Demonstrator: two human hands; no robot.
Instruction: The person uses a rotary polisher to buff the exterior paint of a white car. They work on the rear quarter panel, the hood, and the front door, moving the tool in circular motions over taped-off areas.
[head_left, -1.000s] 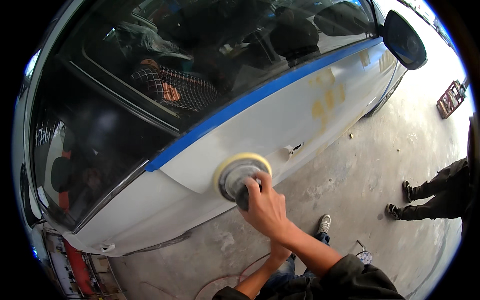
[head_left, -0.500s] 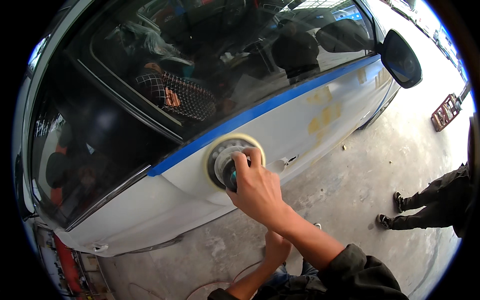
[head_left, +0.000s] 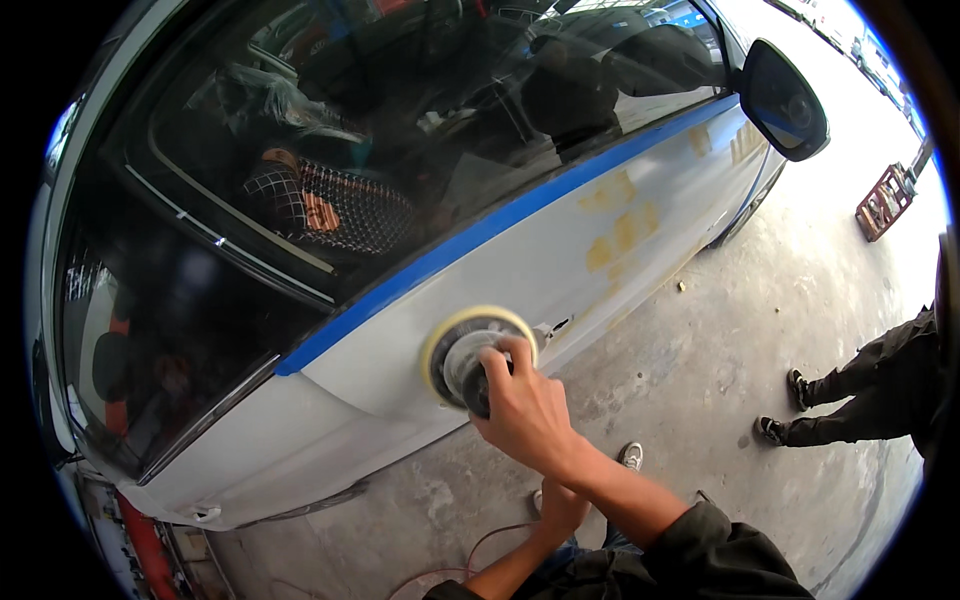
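My right hand (head_left: 525, 408) is closed around the top of a round orbital sander (head_left: 462, 352) with a yellow-rimmed pad. The pad is against the white car door (head_left: 380, 365), below a strip of blue masking tape (head_left: 490, 228) along the window's lower edge. Just right of the pad is the dark door handle opening (head_left: 557, 328). My left hand (head_left: 562, 512) is lower down, beneath my right forearm. Its fingers are hidden, so whether it holds anything does not show.
Yellowish patches (head_left: 625, 235) mark the door farther right, towards the side mirror (head_left: 785, 100). Another person's dark-trousered legs (head_left: 850, 405) stand at the right. A red rack (head_left: 884, 208) is on the concrete floor, and a thin hose (head_left: 480, 550) runs near my feet.
The sander and my right hand have moved slightly right and down across the door, nearer the handle opening. The view has shifted a little, and my shoe shows more.
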